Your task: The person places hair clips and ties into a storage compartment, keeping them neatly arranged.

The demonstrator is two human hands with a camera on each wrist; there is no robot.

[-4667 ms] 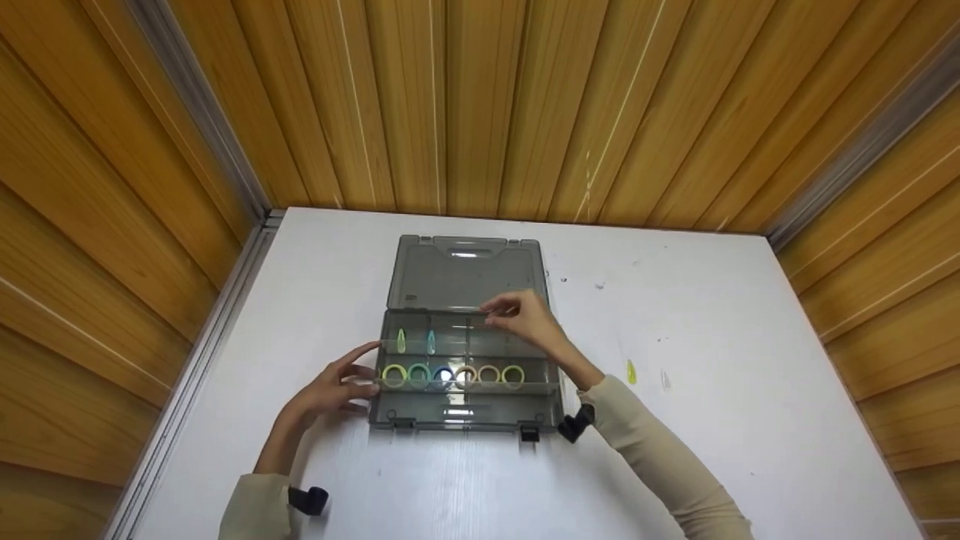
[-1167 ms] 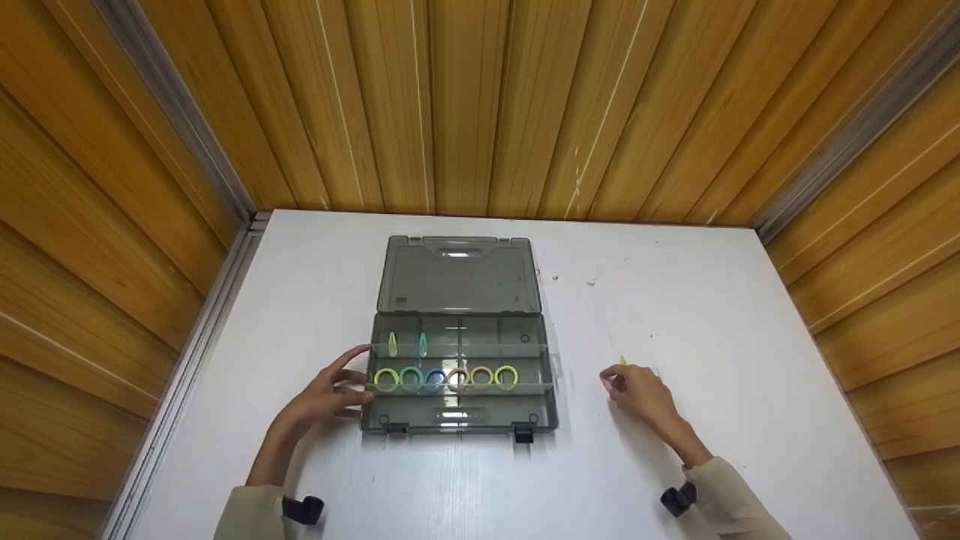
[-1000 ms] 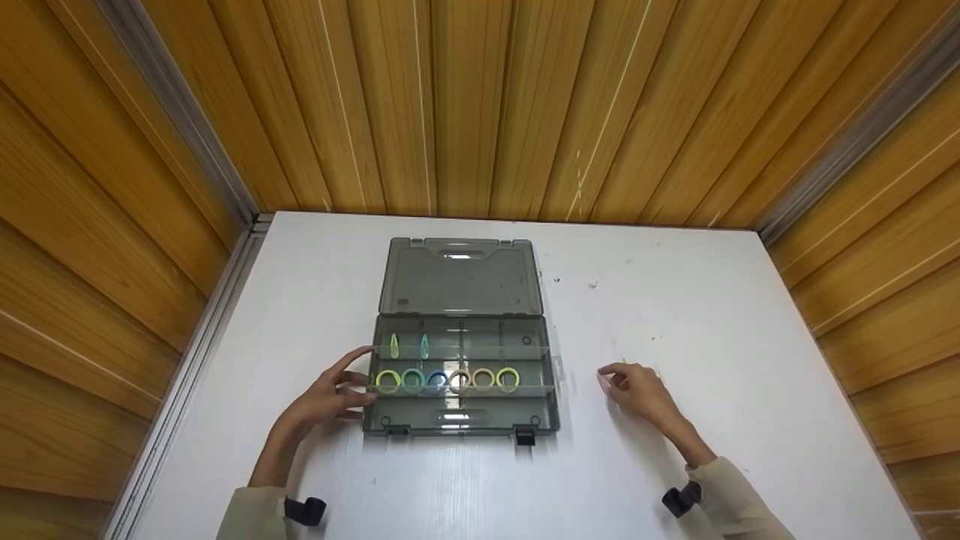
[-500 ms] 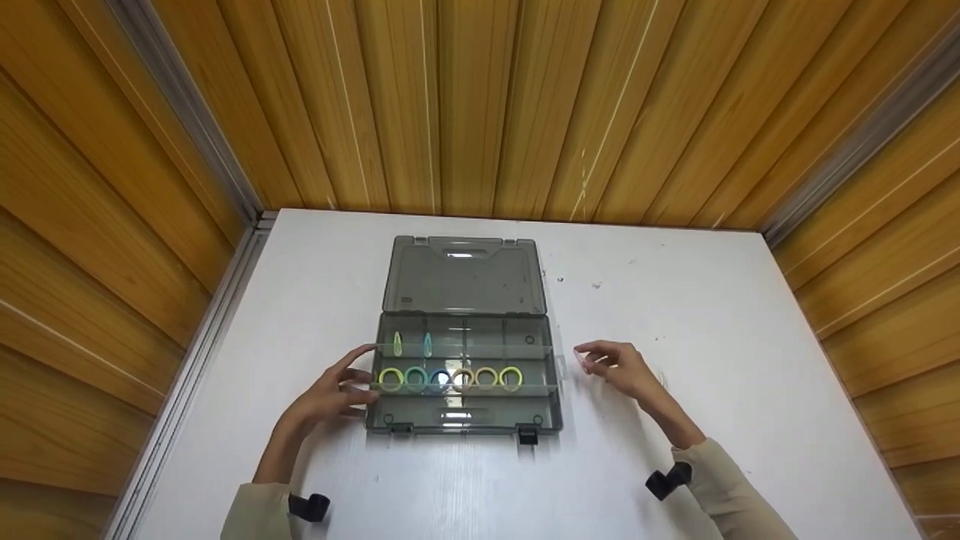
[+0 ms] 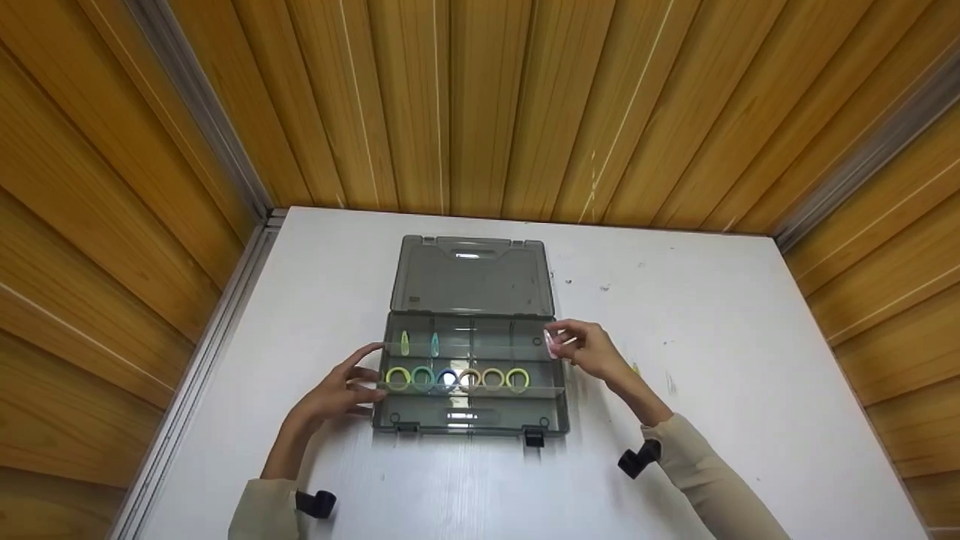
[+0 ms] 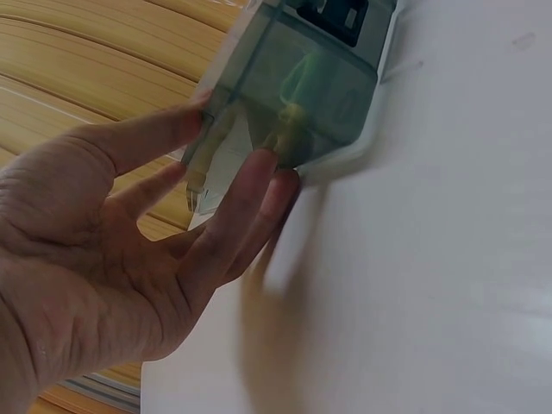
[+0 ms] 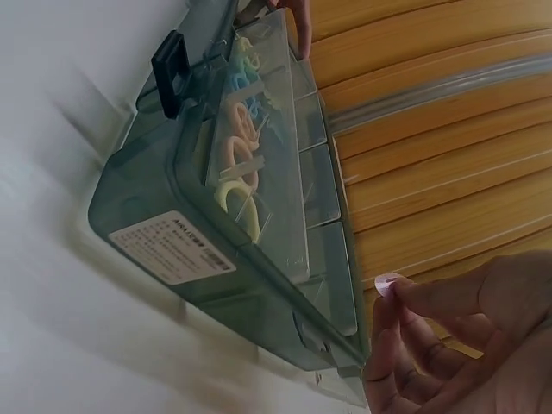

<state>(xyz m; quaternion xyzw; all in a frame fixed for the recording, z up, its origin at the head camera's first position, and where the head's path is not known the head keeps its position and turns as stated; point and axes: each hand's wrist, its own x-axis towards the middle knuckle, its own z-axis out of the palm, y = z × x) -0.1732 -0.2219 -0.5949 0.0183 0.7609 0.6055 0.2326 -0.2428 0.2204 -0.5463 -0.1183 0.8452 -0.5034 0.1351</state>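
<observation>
A grey translucent compartment box (image 5: 469, 416) lies with its lid (image 5: 472, 281) folded back on the white table. My left hand (image 5: 337, 391) touches its left side; in the left wrist view its fingers (image 6: 233, 216) are spread against the wall. My right hand (image 5: 592, 351) pinches a pale pink hair clip (image 5: 551, 343) over the back row's right end, seen small between finger and thumb in the right wrist view. A yellow-green hair clip (image 5: 405, 343) and a blue hair clip (image 5: 435, 345) stand in the back row. Several coloured hair ties (image 5: 517, 379) line the middle row.
Right of the box, a yellow hair clip (image 5: 636, 369) is mostly hidden behind my right wrist, and a pale clear hair clip (image 5: 671, 384) lies beside it. A black latch (image 5: 533, 438) sticks out at the box's front. Wood-panelled walls (image 5: 480, 112) surround the table.
My right hand left the box's back row, went to the table on the right, picked up the pink hair clip and carried it left over the box. The left hand stayed at the box's side.
</observation>
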